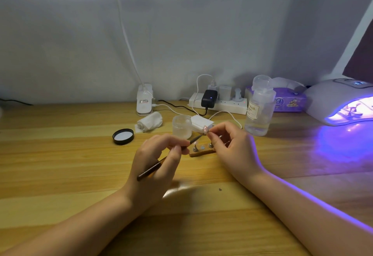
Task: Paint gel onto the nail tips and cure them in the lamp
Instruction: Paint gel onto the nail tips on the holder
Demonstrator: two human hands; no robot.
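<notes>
Head view showed the small pink nail tip (205, 129) pinched in the right hand (228, 144) above the brown wooden holder (201, 152). Just left, the dark slim brush (161, 163), gripped by the left hand (157, 163), slanted up-right, bristles touching it.

Left hand (157, 154): fingers curled, pinching. Right hand (228, 144): thumb and forefinger apparently pinched together. Both forearms extend forward, converging.

Table (60, 154): pale wood grain, smooth, low sheen. Jar (182, 126): frosted translucent plastic; its lid (123, 136) was glossy black. Curing lamp (331, 98): smooth white plastic. Brush (159, 165): dark, semi-gloss handle
</notes>
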